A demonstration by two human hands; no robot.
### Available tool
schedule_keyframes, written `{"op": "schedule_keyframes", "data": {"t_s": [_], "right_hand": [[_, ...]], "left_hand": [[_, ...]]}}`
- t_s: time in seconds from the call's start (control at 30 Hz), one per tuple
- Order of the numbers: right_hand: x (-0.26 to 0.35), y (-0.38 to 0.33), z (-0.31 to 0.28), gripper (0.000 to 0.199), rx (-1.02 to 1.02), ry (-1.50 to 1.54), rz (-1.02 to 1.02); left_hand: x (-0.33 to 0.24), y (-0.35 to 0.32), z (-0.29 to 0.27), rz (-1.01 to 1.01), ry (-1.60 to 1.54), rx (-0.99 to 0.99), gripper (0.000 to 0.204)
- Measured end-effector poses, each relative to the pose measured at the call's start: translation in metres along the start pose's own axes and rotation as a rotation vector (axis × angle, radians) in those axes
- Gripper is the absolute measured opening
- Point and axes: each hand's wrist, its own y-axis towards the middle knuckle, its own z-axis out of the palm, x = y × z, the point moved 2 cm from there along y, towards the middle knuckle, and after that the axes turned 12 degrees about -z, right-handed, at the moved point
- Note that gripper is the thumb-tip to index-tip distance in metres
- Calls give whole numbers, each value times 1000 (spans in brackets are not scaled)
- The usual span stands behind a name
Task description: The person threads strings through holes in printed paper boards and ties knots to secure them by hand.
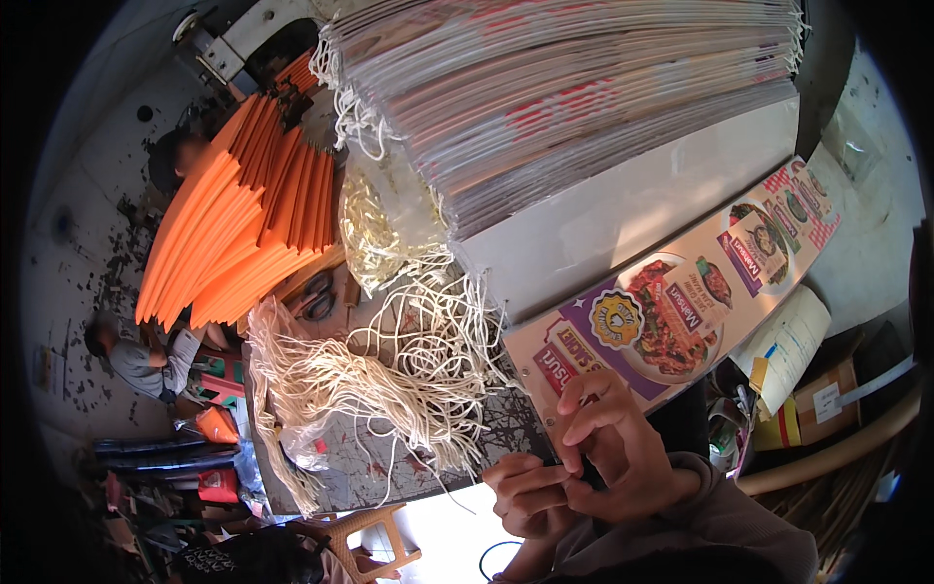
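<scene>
My left hand and my right hand meet at the lower left corner of a long printed cardboard sign with food pictures. Both are closed, fingertips pinched together close to a small hole in the sign's short end. Whatever lies between the fingers is too small or hidden to make out. Left of my hands, a heap of loose cream-white strings spreads over the worn dark table. Behind the sign rises a tall stack of plastic-sleeved signs, with white string loops hanging from its left ends.
A clear bag of gold-coloured metal pieces lies beside the stack. Scissors rest near bundled orange folded sheets. A brown plastic stool stands below the table edge. Farther left sits another person. At right are a cardboard box and papers.
</scene>
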Motion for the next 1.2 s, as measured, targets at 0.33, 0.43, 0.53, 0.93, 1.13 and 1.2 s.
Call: {"op": "schedule_keyframes", "data": {"t_s": [0.33,0.43,0.53,0.93,1.13,1.2], "right_hand": [[5,9,-16,35,-56,-415,-131],[5,9,-19,34,-59,-430,-133],[6,9,-18,34,-85,-397,-142],[4,10,-9,26,305,-555,-223],[12,13,-7,19,303,-452,-109],[11,13,-8,17,300,-416,-66]], "left_hand": [[22,48,-25,-151,805,-81,18],[24,58,-22,-110,1081,-6,18],[30,61,-25,-67,1137,1,15],[-14,20,-18,-46,474,37,22],[-15,17,-20,-185,197,30,20],[-18,15,-20,-143,165,59,20]]}}
